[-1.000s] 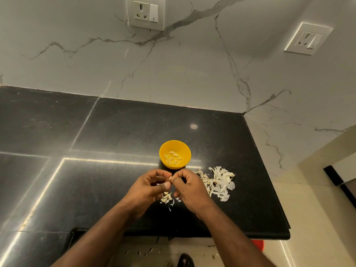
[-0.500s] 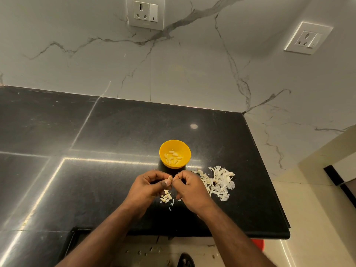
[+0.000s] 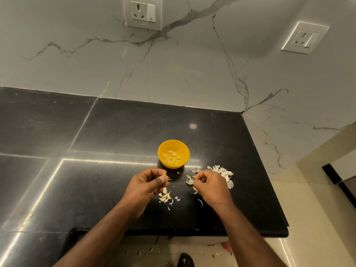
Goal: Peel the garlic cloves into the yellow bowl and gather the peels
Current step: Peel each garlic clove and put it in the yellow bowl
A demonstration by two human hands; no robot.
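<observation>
Left hand [image 3: 148,185]: you pinch a clove [image 3: 164,176] between thumb and fingers.
Right hand [image 3: 210,186]: your curled fingers pinch a peel [image 3: 190,181].
Bowl [image 3: 160,151]: on the counter [image 3: 96,180] just beyond both hands, peeled cloves inside.
Peels [image 3: 224,173]: heaped beyond your right hand.
Scraps [image 3: 165,197]: beside your left hand.
</observation>
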